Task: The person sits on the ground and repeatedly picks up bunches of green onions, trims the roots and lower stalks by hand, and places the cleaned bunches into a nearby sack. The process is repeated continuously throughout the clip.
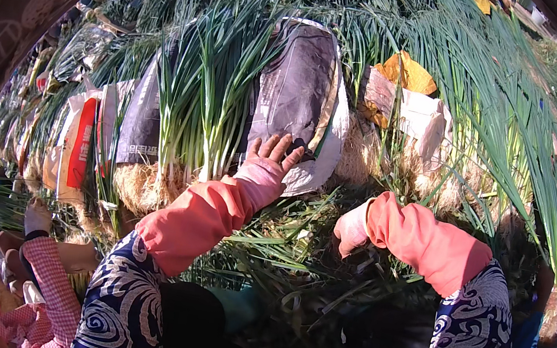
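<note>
My left hand [270, 164], in a pale pink fingerless glove and a coral sleeve cover, rests with fingers apart on the lower part of a dark purple-grey woven sack [298, 81]. The sack's white inner side shows along its right edge. Left of it stands a bundle of green onions [212, 125] with white stems and tan roots. My right hand [352, 231], gloved likewise, hangs bent downward over cut green leaves [302, 232]. Its fingers are partly hidden, and nothing is visible in them.
More green onions [504, 128] stand densely at the right and back. White wrapping [418, 119] and yellow paper [406, 73] lie among them. At the left is a white and red sack [81, 143]. A co-worker's gloved hand [37, 218] and checked sleeve show at lower left.
</note>
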`<state>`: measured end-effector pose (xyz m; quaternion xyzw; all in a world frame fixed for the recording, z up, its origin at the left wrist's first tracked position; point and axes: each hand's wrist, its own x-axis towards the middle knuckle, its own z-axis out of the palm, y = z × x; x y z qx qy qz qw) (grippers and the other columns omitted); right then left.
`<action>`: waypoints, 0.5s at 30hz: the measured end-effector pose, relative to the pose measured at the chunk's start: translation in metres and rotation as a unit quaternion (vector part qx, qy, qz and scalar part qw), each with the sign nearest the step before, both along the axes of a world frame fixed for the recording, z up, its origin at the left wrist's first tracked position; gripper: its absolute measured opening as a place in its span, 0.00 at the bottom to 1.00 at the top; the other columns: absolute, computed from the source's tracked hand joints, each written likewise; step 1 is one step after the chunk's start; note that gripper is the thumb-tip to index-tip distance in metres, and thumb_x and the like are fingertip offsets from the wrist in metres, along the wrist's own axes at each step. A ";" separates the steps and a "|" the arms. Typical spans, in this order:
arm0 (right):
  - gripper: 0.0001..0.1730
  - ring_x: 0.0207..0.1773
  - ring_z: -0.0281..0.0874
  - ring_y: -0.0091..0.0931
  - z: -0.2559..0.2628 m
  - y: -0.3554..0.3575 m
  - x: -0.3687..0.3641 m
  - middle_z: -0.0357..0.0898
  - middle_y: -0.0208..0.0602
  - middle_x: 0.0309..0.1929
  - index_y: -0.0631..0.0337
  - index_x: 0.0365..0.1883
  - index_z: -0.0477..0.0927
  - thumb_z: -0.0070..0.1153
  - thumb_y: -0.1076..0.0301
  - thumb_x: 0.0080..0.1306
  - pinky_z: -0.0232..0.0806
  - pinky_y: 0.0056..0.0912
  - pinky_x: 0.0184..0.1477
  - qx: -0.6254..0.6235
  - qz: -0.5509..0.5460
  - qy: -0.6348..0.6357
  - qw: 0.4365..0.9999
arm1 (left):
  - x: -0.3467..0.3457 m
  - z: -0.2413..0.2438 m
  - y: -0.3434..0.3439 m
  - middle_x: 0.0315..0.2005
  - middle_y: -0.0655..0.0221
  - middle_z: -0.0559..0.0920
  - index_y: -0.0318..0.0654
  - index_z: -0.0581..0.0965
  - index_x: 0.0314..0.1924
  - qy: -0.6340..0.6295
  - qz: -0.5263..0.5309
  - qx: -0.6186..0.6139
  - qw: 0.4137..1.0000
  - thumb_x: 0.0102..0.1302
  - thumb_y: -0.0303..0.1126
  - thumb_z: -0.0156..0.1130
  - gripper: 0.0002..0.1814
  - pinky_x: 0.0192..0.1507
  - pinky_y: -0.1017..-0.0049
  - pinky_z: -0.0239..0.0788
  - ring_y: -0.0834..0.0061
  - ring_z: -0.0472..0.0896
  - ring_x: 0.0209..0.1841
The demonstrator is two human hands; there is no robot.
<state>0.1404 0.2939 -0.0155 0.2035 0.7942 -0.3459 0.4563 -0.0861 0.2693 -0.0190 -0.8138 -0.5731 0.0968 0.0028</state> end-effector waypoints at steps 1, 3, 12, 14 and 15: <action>0.26 0.48 0.80 0.38 -0.004 0.000 0.004 0.83 0.46 0.44 0.62 0.53 0.79 0.55 0.58 0.59 0.69 0.43 0.51 0.015 0.012 -0.047 0.999 | 0.002 -0.004 -0.002 0.75 0.58 0.49 0.56 0.52 0.75 0.024 0.006 -0.037 0.999 0.58 0.48 0.67 0.48 0.73 0.48 0.38 0.54 0.48 0.76; 0.27 0.45 0.81 0.37 -0.033 0.029 0.017 0.84 0.44 0.41 0.60 0.56 0.77 0.55 0.60 0.58 0.71 0.43 0.48 0.155 -0.065 0.006 0.986 | 0.016 -0.011 0.001 0.75 0.57 0.48 0.57 0.51 0.76 0.016 0.024 -0.040 0.999 0.58 0.48 0.67 0.50 0.72 0.45 0.39 0.54 0.47 0.76; 0.23 0.41 0.79 0.33 -0.083 0.138 -0.014 0.79 0.45 0.36 0.69 0.44 0.77 0.65 0.59 0.58 0.75 0.38 0.38 0.102 -0.651 0.162 0.735 | 0.057 -0.042 0.003 0.74 0.53 0.48 0.57 0.48 0.76 -0.064 0.131 0.030 0.989 0.49 0.57 0.71 0.59 0.72 0.41 0.33 0.49 0.46 0.76; 0.25 0.40 0.78 0.34 -0.086 0.130 -0.020 0.79 0.45 0.36 0.72 0.40 0.78 0.65 0.55 0.58 0.73 0.39 0.39 0.181 -0.597 0.220 0.750 | 0.061 -0.042 0.000 0.75 0.54 0.48 0.57 0.48 0.76 -0.067 0.155 0.023 0.985 0.46 0.59 0.73 0.62 0.72 0.42 0.31 0.51 0.46 0.76; 0.26 0.40 0.78 0.35 -0.081 0.128 -0.023 0.78 0.45 0.36 0.70 0.44 0.77 0.64 0.55 0.58 0.72 0.45 0.39 0.183 -0.581 0.243 0.755 | 0.061 -0.042 0.000 0.75 0.54 0.48 0.56 0.49 0.76 -0.087 0.172 0.024 0.981 0.44 0.60 0.73 0.62 0.72 0.42 0.32 0.51 0.46 0.76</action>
